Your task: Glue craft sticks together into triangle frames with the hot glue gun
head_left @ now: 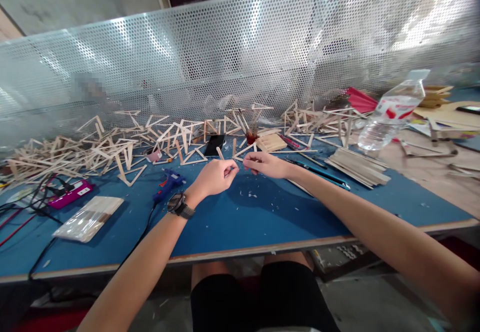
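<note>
Over the middle of the blue tabletop, my left hand (216, 176) is closed, thumb pressed against the index finger. A flat wooden craft stick (220, 153) pokes up just behind its knuckles; whether the hand holds it I cannot tell. Close by, with a small gap between them, my right hand (265, 165) is closed too, fingertips pinched together and pointing at the left. Anything inside either pinch is hidden or too small to name. A blue glue gun (167, 184) lies left of my left hand. Beyond both hands rests a dark phone (214, 145).
Joined stick frames (123, 144) are heaped along the perforated metal screen (210, 47). At left are a purple power strip (71, 193), cables and a wrapped stick pack (90, 218). To the right lie loose wooden strips (358, 167), a teal-edged tool (326, 174) and a tilted-looking water bottle (392, 112).
</note>
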